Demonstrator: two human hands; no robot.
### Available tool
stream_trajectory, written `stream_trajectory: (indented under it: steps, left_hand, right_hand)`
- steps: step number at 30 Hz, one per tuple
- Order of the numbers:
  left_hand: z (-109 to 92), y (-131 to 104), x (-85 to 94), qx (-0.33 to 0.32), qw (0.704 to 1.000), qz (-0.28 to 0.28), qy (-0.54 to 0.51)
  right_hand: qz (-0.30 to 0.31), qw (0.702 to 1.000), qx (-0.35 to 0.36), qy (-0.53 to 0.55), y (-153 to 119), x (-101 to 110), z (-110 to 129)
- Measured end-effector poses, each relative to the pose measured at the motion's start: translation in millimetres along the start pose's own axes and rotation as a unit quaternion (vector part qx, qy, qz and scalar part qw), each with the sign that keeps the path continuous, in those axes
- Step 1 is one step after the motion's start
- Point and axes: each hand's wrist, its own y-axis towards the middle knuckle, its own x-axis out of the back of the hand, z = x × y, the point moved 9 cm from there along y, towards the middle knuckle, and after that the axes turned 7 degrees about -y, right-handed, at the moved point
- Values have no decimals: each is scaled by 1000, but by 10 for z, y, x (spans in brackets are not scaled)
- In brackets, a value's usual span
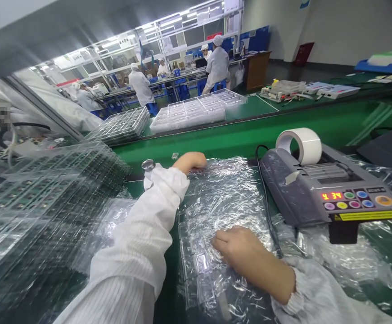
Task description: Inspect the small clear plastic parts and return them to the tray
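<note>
A clear plastic tray [186, 256] with square compartments lies in front of me under crinkled clear plastic film [223, 198]. My left hand [193, 162] reaches to the tray's far left corner; its fingers are bent down and smeared by motion, so their grip does not show. Nearer to me, my right hand [238, 249] lies on the film, its fingers curled and drawn together on the plastic. A small round metal-topped object [148, 165] stands beside my left sleeve, and a little clear piece [175, 155] lies just beyond it.
A grey tape dispenser [293, 198] with a white tape roll [310, 146] stands at the right, its black cable running beside the film. Stacked compartment trays [30, 207] fill the left. More trays [192, 110] sit on the bench behind. Several people in white work farther back.
</note>
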Motion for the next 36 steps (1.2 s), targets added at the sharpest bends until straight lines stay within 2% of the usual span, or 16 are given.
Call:
stream_trajectory:
  steps: [2,5,8,11,14,16,18,20,21,23,25,28,30,32,34,36]
  left_hand:
    - [169,-184,-249,35,995,77,46]
    - [260,-454,-404,32,982,156,101]
    - [14,-790,-336,-50,972,194,121]
    - [-335,-1296,-230,-163,952,237,108]
    - [-407,-1766,-234,-226,910,333,99]
    - [-316,-1812,-152,-230,915,314,103]
    - [-234,-1727,4,-229,940,233,101]
    - [-235,-1735,95,-245,947,188,87]
    - [-270,-1800,90,-256,944,193,73]
    - [-387,-2060,-42,-285,918,272,50]
    - [-494,-2422,-244,-308,866,391,50]
    - [-515,-2814,-466,-279,810,514,45]
    - [-467,-2930,-555,-232,804,548,4]
    - [-391,-3021,-614,-195,805,557,-55]
    - [-272,-3122,-646,-167,808,550,-128]
    - [-80,-3223,-667,-133,811,531,-206]
  right_hand:
    - [3,1000,-4,18,12,60,-12]
    - [-16,994,-44,97,-13,213,-114]
    - [-67,971,-83,214,-113,438,-250]
    - [-104,942,-104,302,-235,623,-335]
    - [-130,927,-120,330,-305,725,-360]
    - [-137,918,-134,348,-318,727,-365]
    - [-142,898,-155,386,-330,705,-392]
    - [-147,866,-176,445,-361,700,-439]
    - [-143,848,-182,477,-379,706,-454]
    - [-124,817,-177,535,-408,752,-440]
    - [-103,797,-168,570,-441,831,-385]
    - [-83,778,-172,599,-517,910,-257]
    - [-73,784,-179,590,-601,919,-179]
    - [-79,810,-193,549,-746,932,-205]
    - [-136,837,-257,464,-1017,997,-468]
    - [-235,839,-373,318,-1455,1145,-900]
